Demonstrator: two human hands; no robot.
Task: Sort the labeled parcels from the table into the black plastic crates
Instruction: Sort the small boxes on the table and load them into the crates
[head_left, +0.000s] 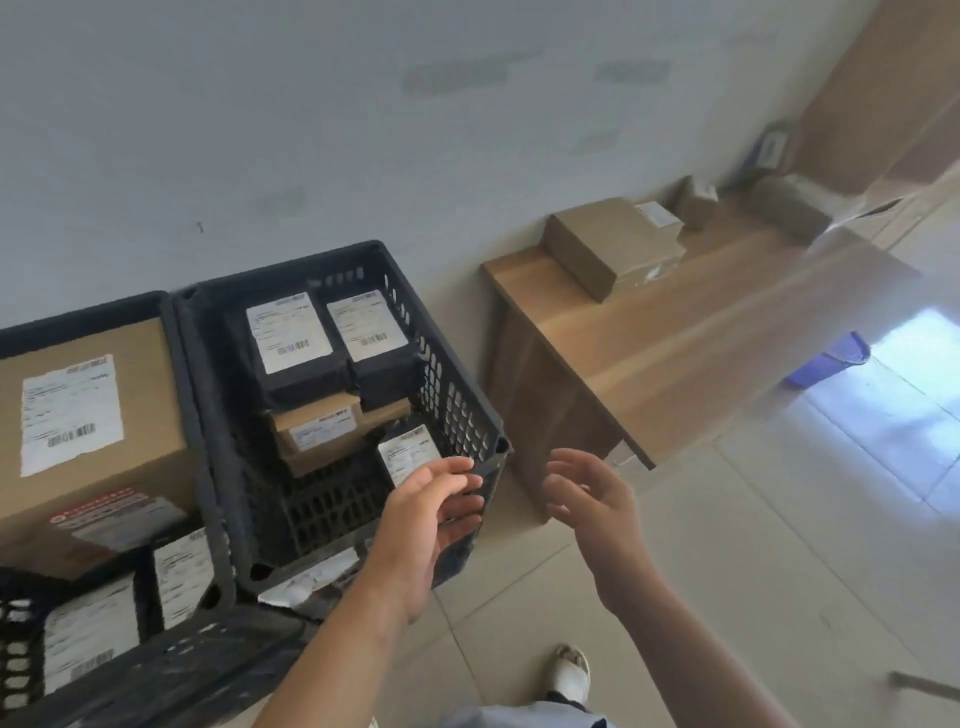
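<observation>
Now both my left hand (431, 514) and right hand (592, 499) are open, empty; I'd swing toward the brown parcel (613, 247) on the tabletop (675, 332) upper right, gripping its sides squarely

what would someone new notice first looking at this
Probably the two bare hands, left hand and right hand, open and empty at the near corner of a black crate holding labeled parcels. To the right, cardboard boxes wait on a wooden table.
</observation>
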